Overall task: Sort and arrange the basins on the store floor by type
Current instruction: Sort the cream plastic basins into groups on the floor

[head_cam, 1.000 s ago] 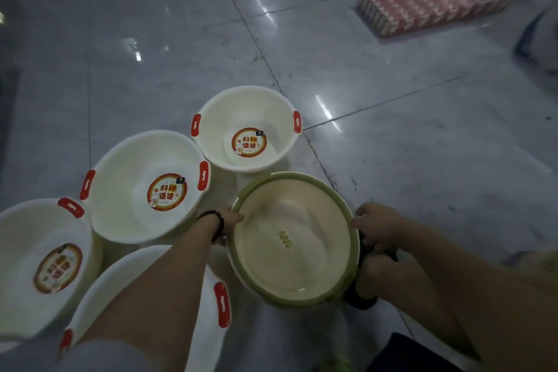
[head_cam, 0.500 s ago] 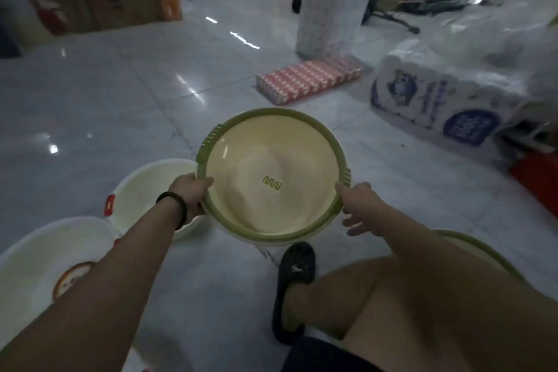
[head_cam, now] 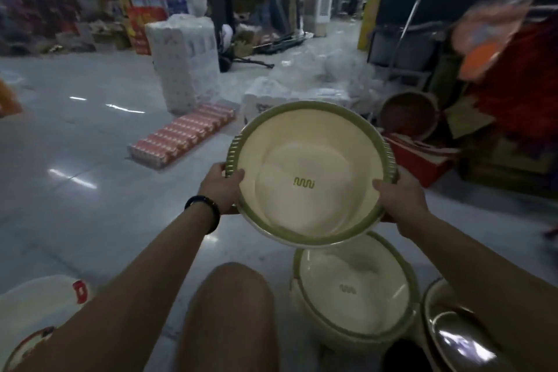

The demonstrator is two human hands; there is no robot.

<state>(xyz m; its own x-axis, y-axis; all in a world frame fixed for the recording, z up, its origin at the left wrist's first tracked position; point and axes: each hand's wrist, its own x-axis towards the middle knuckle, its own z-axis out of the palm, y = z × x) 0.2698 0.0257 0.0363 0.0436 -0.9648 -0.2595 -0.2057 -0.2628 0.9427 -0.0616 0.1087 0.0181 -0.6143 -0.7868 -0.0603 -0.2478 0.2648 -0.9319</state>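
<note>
Two-hand carry: left hand (head_cam: pixel 222 187) and right hand (head_cam: pixel 398 193) had fingers (head_cam: pixel 238 174) clamped on opposite rim edges of the round green-rimmed cream plastic basin (head_cam: pixel 311 172); the matching basin (head_cam: pixel 353 290) lay below the right fingers, likely the nesting target.

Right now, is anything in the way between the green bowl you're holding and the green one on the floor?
Nothing visible. The held green-rimmed basin hangs over the far edge of the matching basin on the floor, only air between them. The knee sits off to the left.

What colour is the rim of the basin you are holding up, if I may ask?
Olive green, around a cream inside, on the held basin; the head view shows it.
</note>
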